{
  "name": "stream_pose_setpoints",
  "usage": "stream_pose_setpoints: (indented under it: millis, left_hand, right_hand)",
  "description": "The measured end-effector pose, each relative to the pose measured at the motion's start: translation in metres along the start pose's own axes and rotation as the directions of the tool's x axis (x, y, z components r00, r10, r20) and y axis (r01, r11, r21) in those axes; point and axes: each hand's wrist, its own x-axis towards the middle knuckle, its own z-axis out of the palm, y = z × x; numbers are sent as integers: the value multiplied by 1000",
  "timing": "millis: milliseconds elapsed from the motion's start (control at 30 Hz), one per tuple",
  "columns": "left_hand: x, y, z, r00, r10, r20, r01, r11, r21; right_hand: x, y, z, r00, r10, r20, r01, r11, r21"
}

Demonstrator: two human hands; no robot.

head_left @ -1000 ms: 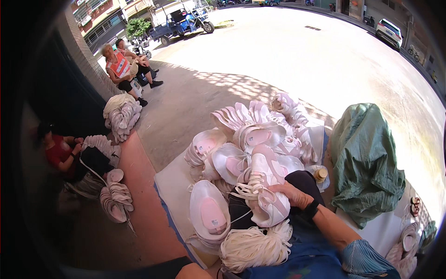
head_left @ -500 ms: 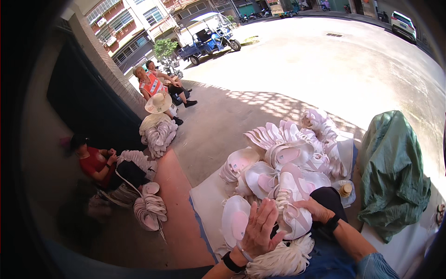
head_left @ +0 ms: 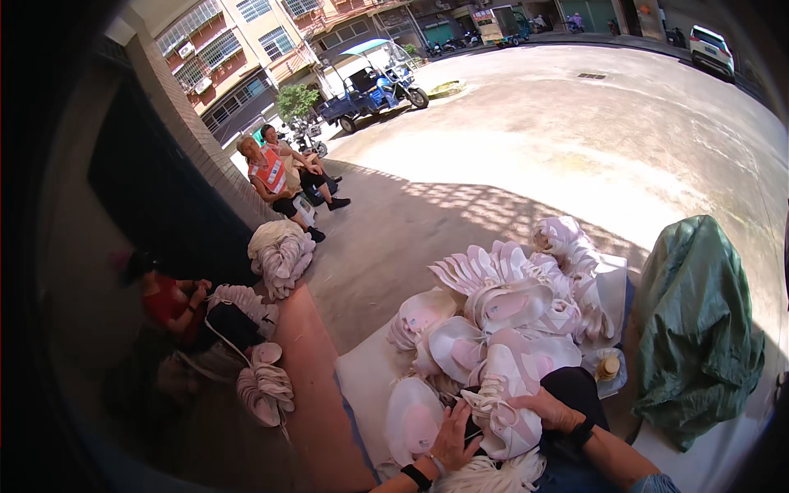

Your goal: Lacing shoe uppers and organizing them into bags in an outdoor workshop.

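A white and pale pink lace-up sneaker [head_left: 508, 403] stands in my lap, toe toward me, with white laces across its front. My right hand [head_left: 549, 411] grips its right side, fingers wrapped against the upper. Beside the left edge of the shoe is my left hand [head_left: 452, 442], its fingers stretched toward the laces and its thumb apart; whether a fingertip touches a lace is too small to tell. Under the hands lies a bundle of loose white laces [head_left: 497, 476]. A pale shoe upper [head_left: 412, 421] with a pink lining rests just left of my left hand.
Stacked shoe uppers [head_left: 509, 302] spread ahead over a white sheet [head_left: 362, 361]. A small tan spool-like item [head_left: 608, 366] sits right of my knee, near a green cover [head_left: 699, 329]. At left a person in red [head_left: 168, 304] sits by more uppers; others sit farther back. A blue three-wheeler [head_left: 374, 86] stands beyond.
My left hand has dropped from a raised, spread pose to beside the laces. The shoe and my right hand sit slightly lower. The seated person's straw hat no longer shows at the knees.
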Motion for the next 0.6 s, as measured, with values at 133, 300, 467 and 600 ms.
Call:
stream_pose_setpoints:
  millis: [133,300,467,600]
  left_hand:
    - [7,3,1,999,43,26,-45,998,54]
    - [6,-1,3,999,37,-10,-37,999,19]
    - [9,-3,4,999,44,8,-44,999,29]
    - [6,-7,6,999,28,-20,-28,999,25]
  right_hand:
    - [-3,-1,1,999,7,-34,-7,1000,6]
    - [-2,1,2,999,-18,-51,19,1000,8]
    - [3,5,-6,997,45,-63,-42,998,56]
    - [3,4,-2,997,39,-73,-36,998,45]
